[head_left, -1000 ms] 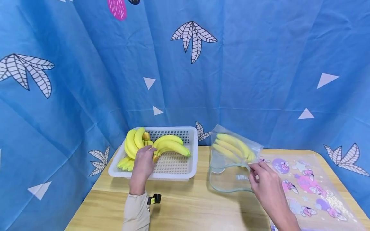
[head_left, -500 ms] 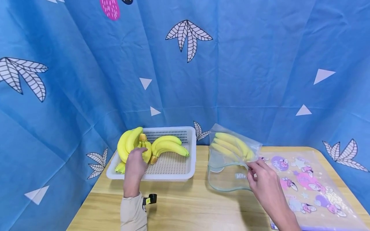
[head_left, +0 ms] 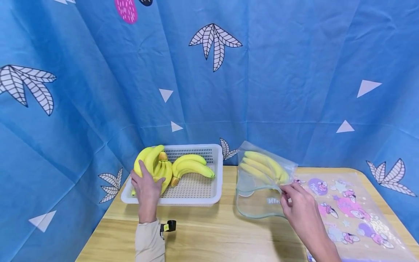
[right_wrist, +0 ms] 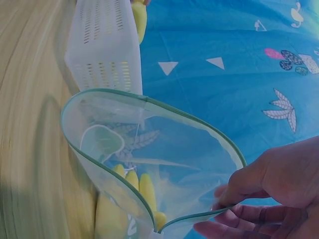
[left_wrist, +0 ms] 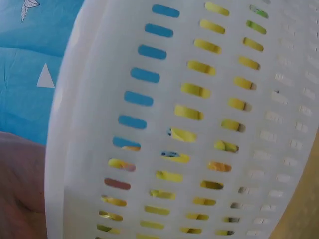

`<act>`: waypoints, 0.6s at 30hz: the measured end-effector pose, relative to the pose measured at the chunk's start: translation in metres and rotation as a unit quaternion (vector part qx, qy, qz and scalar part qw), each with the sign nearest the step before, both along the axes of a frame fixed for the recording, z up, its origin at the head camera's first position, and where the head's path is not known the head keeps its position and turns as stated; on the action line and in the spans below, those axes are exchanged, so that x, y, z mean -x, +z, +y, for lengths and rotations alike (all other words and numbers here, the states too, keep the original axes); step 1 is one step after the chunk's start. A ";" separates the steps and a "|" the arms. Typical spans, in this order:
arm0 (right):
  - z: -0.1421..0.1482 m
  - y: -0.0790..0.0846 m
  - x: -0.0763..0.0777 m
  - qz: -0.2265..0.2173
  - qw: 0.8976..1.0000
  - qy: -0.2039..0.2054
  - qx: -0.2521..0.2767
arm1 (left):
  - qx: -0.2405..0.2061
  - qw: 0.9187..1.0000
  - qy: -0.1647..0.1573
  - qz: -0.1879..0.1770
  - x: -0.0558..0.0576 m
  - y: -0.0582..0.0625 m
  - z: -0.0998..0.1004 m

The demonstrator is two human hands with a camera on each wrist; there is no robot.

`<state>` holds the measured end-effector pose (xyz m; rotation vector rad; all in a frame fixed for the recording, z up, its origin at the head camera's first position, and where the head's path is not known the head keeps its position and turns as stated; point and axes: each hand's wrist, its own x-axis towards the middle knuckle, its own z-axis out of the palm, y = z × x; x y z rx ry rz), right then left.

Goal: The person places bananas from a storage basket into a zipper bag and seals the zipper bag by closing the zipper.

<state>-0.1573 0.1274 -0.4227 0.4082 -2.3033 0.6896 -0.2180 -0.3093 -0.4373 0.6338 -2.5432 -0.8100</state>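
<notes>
My left hand (head_left: 148,187) reaches over the near left side of the white basket (head_left: 217,182). Its fingers are spread against the left bunch of bananas (head_left: 152,160); in the left wrist view the basket's slotted wall (left_wrist: 199,144) hides most of the contact. Another bunch of bananas (head_left: 193,167) lies on the right side of the basket. At the right, my right hand (head_left: 302,203) pinches the green-edged rim of a clear plastic bag (head_left: 258,209). Its mouth gapes wide in the right wrist view, and bananas (right_wrist: 144,191) lie inside the bag.
A clear plastic sheet or flat bag (head_left: 356,218) with pink and purple cartoon prints lies on the right part of the wooden table (head_left: 209,233). A blue patterned curtain (head_left: 278,91) hangs close behind the table.
My left hand has shifted left, from the middle of the bananas to the left bunch, and its fingers have spread. The left bananas sit slightly differently. My right hand keeps hold of the bag rim.
</notes>
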 end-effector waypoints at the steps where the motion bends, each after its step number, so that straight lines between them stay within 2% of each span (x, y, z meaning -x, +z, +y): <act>1: 0.000 0.000 0.000 0.000 1.000 0.000 0.000 | -0.003 1.000 0.000 0.003 0.001 -0.001 -0.001; 9: 0.001 0.000 0.000 -0.002 1.000 -0.004 -0.001 | -0.039 0.998 -0.003 0.041 -0.001 0.003 -0.005; 15: 0.001 0.001 0.000 -0.002 1.000 -0.002 0.001 | -0.063 0.993 0.009 0.102 0.000 0.004 -0.005; 18: 0.001 0.001 0.000 0.002 1.000 -0.002 0.001 | -0.084 0.984 0.032 0.154 0.001 0.000 -0.008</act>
